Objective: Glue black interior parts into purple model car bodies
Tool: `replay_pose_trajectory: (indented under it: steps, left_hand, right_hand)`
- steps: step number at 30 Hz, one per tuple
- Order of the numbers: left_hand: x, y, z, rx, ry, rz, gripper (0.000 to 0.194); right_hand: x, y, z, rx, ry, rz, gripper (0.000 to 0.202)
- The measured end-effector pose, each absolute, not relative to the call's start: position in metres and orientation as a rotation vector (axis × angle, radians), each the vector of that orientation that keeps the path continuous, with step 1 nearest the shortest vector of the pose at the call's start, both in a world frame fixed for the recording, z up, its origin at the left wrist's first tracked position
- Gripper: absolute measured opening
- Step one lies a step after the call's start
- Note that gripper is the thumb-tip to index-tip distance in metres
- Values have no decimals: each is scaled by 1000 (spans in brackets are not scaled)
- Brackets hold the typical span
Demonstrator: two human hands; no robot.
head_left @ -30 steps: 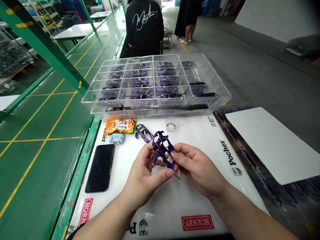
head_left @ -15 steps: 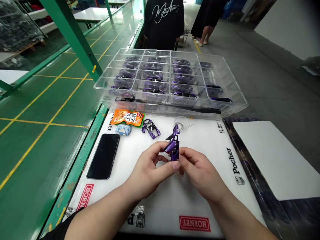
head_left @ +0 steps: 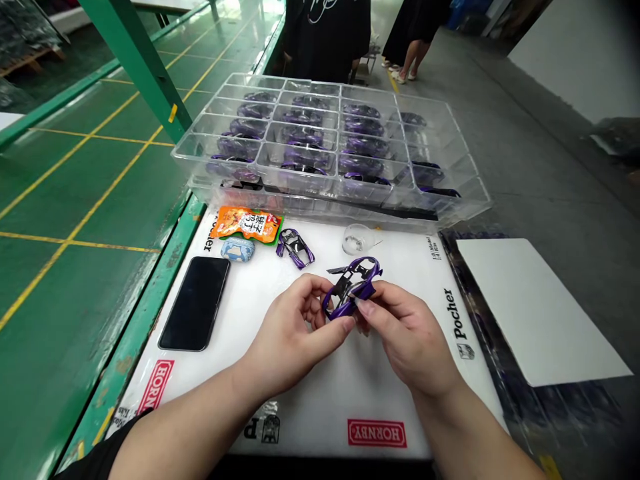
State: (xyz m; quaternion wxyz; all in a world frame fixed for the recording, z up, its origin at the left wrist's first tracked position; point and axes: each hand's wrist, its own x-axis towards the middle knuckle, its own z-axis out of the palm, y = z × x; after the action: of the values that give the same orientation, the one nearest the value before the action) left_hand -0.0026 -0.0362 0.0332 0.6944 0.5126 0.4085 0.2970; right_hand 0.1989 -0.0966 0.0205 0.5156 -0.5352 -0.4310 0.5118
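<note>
Between my two hands is a purple and black model car body (head_left: 353,288), tilted so its open frame shows. My left hand (head_left: 295,327) pinches its lower left end, thumb in front and fingers behind. My right hand (head_left: 407,327) grips its right side, thumb and forefinger at the edge; the other fingers are partly hidden. A thin dark piece juts from the body's upper left. On the white table mat beyond lies a second purple car body (head_left: 296,249). Close behind the held one sits a small clear round dish (head_left: 358,239).
A clear compartment tray (head_left: 320,193) of purple car bodies spans the far end. At left lie a black phone (head_left: 196,303), a blue case (head_left: 237,249) and an orange packet (head_left: 246,224). A white board (head_left: 540,307) rests at right. A green post (head_left: 135,67) rises at left; people stand beyond.
The held car body has turned from nearly edge-on to show its open frame, its top swinging right. My right thumb has come onto its near edge. The camera view has shifted slightly.
</note>
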Motion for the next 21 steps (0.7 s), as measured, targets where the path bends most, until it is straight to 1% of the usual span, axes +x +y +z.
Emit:
replay_pose_trajectory:
  steps: [11,21]
  left_hand:
    - [-5,-39,33,1216,918,693,44]
    - [-6,-41,29,1281,920,745,43]
  right_hand:
    - [201,-99,15,-1236,-965,1294,23]
    - [201,-98,14,-1175,-898,1336,22]
